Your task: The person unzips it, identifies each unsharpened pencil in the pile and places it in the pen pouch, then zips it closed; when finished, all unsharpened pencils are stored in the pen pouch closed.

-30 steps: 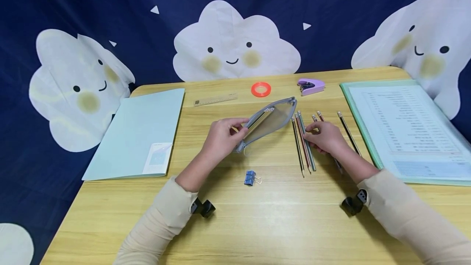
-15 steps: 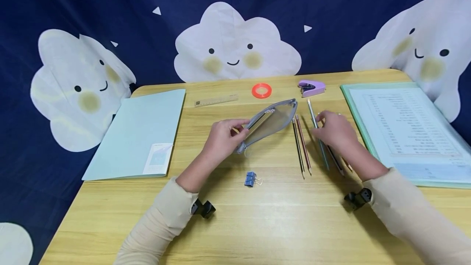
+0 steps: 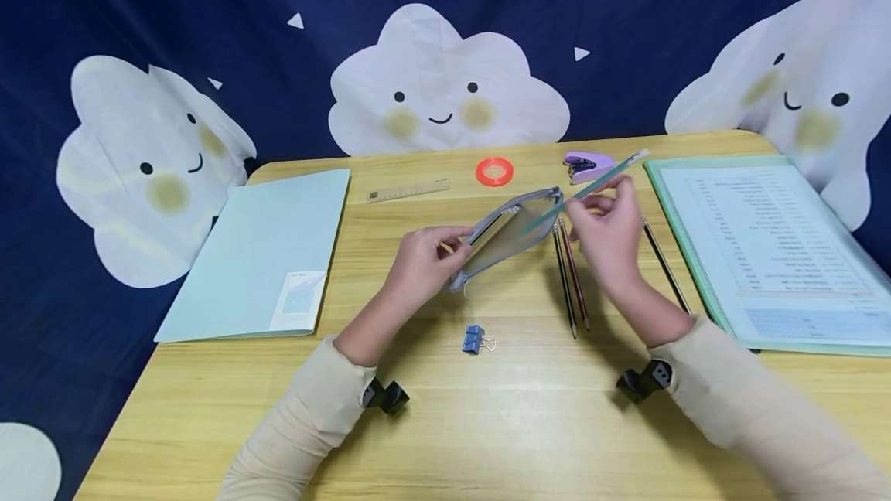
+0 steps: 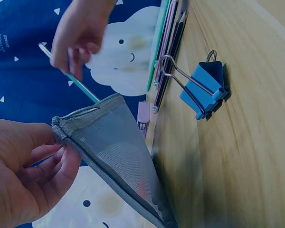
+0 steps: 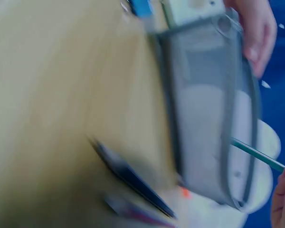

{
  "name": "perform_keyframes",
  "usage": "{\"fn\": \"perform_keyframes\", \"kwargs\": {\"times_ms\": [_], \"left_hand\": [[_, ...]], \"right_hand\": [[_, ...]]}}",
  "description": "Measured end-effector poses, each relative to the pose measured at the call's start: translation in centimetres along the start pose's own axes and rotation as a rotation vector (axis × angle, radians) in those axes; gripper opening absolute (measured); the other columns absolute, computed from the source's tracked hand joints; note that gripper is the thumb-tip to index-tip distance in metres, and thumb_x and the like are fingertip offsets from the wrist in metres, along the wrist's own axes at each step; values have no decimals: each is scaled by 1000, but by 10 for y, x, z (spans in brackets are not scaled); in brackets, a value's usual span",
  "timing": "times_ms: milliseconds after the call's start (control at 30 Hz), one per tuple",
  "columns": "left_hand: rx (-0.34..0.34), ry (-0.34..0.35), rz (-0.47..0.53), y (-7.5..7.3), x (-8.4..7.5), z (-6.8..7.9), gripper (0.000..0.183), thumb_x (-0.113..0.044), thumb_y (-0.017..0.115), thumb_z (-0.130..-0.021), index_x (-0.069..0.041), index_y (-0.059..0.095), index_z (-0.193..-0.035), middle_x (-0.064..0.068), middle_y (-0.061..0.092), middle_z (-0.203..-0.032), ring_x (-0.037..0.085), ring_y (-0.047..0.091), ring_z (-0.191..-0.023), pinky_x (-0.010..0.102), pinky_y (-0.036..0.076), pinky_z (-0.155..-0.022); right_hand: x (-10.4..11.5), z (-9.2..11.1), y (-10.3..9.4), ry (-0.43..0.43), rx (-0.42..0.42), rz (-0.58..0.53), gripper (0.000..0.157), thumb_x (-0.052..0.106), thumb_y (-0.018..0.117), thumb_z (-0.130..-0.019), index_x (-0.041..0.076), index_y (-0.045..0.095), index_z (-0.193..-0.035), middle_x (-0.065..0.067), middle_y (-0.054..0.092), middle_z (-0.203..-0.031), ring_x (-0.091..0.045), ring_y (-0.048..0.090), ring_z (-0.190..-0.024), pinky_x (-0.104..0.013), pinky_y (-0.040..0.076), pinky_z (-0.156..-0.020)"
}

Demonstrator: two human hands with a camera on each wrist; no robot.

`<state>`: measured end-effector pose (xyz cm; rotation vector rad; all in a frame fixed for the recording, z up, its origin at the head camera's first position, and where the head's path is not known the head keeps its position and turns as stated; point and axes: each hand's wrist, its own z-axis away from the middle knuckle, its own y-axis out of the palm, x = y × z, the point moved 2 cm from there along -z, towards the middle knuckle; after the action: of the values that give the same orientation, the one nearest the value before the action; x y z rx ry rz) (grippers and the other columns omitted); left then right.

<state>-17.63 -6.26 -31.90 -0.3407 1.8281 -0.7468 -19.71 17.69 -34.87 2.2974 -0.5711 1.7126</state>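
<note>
My left hand (image 3: 421,265) grips one end of a grey mesh zip pencil pouch (image 3: 532,226), tilted above the table with its mouth spread. A few pencils (image 3: 490,229) show inside. My right hand (image 3: 611,234) pinches a green pencil (image 3: 609,174) slantwise; in the head view its lower end overlaps the pouch, and in the right wrist view the green pencil (image 5: 259,154) reaches through the mouth. Below lie a black pencil (image 3: 565,284) and a dark red pencil (image 3: 575,273). Another black pencil (image 3: 666,265) lies right of my right hand, which may hide others.
A blue binder clip (image 3: 474,338) lies nearest me. Along the back are a clear ruler (image 3: 409,190), a red tape roll (image 3: 494,172) and a purple stapler (image 3: 588,166). A pale green folder (image 3: 264,246) lies left, a green folder with printed sheets (image 3: 773,246) right.
My right hand has picked the green pencil up from the row on the table, lifted it and brought it leftward into the pouch mouth. My left hand and the pouch have stayed nearly still.
</note>
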Motion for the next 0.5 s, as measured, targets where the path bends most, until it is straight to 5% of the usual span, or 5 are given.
{"fn": "perform_keyframes", "kwargs": {"times_ms": [67, 133, 233, 500], "left_hand": [[-3, 6, 5, 1, 0, 0, 22, -12, 60, -80, -8, 65, -101, -3, 59, -71, 7, 54, -55, 21, 43, -42], [-3, 8, 13, 2, 0, 0, 23, -11, 60, -80, -8, 65, -101, -3, 59, -72, 7, 54, -54, 20, 43, -42], [7, 1, 27, 6, 0, 0, 23, -11, 60, -79, -9, 65, -102, -2, 60, -72, 7, 54, -54, 20, 44, -42], [28, -1, 21, 9, -1, 0, 24, -12, 60, -80, -10, 64, -104, -2, 59, -73, 7, 55, -56, 18, 45, -43]], "right_hand": [[-8, 7, 10, 123, 83, -53, 30, 4, 57, -74, 11, 39, -96, -13, 62, -73, -23, 49, -36, -33, 36, -28], [13, 24, 21, 317, 158, -83, 28, 1, 53, -74, 9, 36, -94, -11, 62, -71, -17, 48, -36, -28, 36, -28], [12, 31, 30, 541, 273, -173, 29, -1, 51, -74, 6, 34, -96, -7, 62, -69, -8, 45, -35, -19, 34, -30], [12, 33, 42, 779, 565, -179, 19, 5, 48, -82, -3, 42, -99, -6, 62, -70, -5, 48, -40, -15, 37, -35]]}}
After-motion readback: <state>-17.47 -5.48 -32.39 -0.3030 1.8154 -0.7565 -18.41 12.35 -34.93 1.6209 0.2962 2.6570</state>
